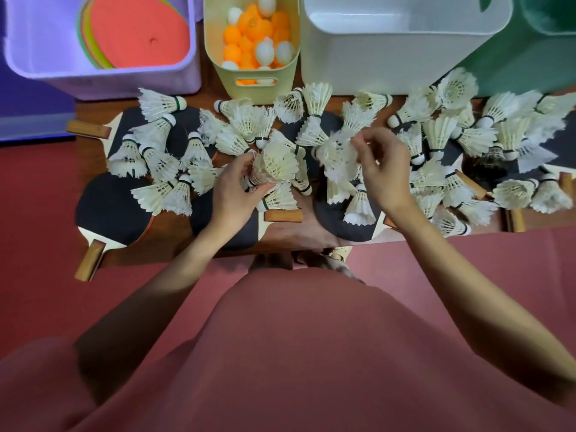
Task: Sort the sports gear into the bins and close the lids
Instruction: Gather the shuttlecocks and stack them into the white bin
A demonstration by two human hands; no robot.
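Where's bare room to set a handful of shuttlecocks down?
The white bin looks empty. On the table, only the near edge between the paddles is bare. Everywhere else shuttlecocks crowd around both hands.

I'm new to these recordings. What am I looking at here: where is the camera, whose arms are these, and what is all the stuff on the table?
There is no machine here. A person wears one camera on the head, looking down at their own bare arms.

On the low wooden table lie many feather shuttlecocks over black table tennis paddles.

Behind stand open bins: a purple bin with coloured flat discs, a yellow bin with orange and white balls, a white bin that looks empty, and a green bin partly out of view.

The left hand grips a shuttlecock bunch. The right hand pinches another shuttlecock with its fingers.
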